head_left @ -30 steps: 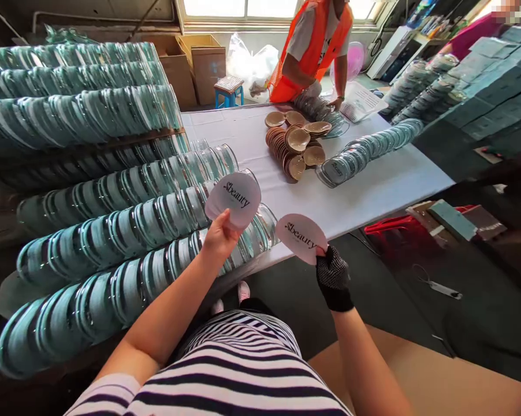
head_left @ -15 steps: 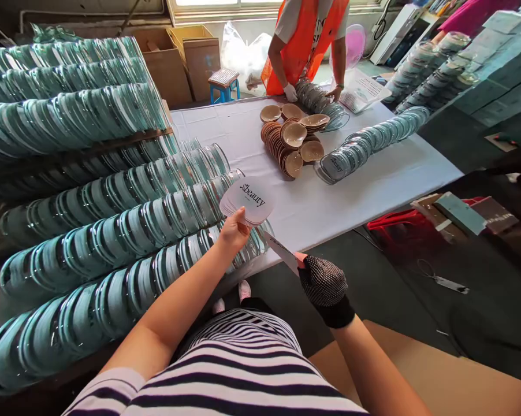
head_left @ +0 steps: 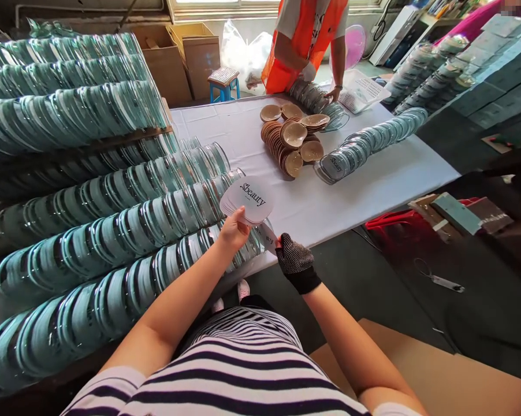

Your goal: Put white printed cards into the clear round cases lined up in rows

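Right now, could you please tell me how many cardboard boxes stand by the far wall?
2: a larger open box and a smaller box right beside it; others may be hidden.

White-clothed table point(head_left: 373, 185) carries rows of clear teal-lined cases point(head_left: 113, 231), a pile of tan cups point(head_left: 293, 144), another case row point(head_left: 373, 144), white basket point(head_left: 364, 92).

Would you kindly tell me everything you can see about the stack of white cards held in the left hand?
The stack of white cards is a thin fanned bundle of rounded, shell-like cards, matte like paper or card stock. The top one bears black lettering that looks like "Sbeauty". The left hand pinches the stack at its lower edge, tilting its printed face up toward the camera. It is held above the near table edge, just in front of the rows of clear teal-backed cases. The gloved right hand holds a separate card just below it.
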Demonstrator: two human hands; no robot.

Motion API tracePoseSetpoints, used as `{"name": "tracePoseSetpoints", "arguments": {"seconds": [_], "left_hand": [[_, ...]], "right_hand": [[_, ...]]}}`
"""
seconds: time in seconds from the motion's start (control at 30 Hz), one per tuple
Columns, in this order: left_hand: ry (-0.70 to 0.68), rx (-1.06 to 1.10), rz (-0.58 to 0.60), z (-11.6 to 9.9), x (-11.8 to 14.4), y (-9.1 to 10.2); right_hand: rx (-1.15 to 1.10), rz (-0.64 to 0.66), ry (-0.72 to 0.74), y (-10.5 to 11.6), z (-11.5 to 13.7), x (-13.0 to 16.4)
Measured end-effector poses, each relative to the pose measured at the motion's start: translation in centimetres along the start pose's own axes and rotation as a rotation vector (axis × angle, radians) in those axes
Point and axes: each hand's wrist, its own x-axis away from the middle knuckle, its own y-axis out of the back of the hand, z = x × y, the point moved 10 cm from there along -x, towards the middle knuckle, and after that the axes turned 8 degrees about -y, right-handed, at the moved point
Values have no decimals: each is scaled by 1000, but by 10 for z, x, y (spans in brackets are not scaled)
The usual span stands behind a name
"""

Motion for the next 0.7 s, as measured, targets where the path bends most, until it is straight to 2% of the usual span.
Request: {"name": "tracePoseSetpoints", "arguments": {"seconds": [0.1, 0.27, 0.47, 0.6, 0.67, 0.7], "left_hand": [[11, 5, -3, 1, -1, 2], [15, 15, 35, 2, -3, 2], [7, 27, 45, 0, -2, 1], [18, 21, 62, 2, 1, -1], [1, 16, 47, 1, 2, 1], [-7, 14, 31, 1, 3, 2]], "right_hand": [[46, 45, 12, -9, 14, -8], [100, 189, 127, -33, 37, -13], [-130, 332, 15, -41, 19, -14], [-42, 409, -1, -52, 13, -16], [-212, 542, -12, -65, 13, -12], [-417, 624, -25, -70, 16, -8]]}}
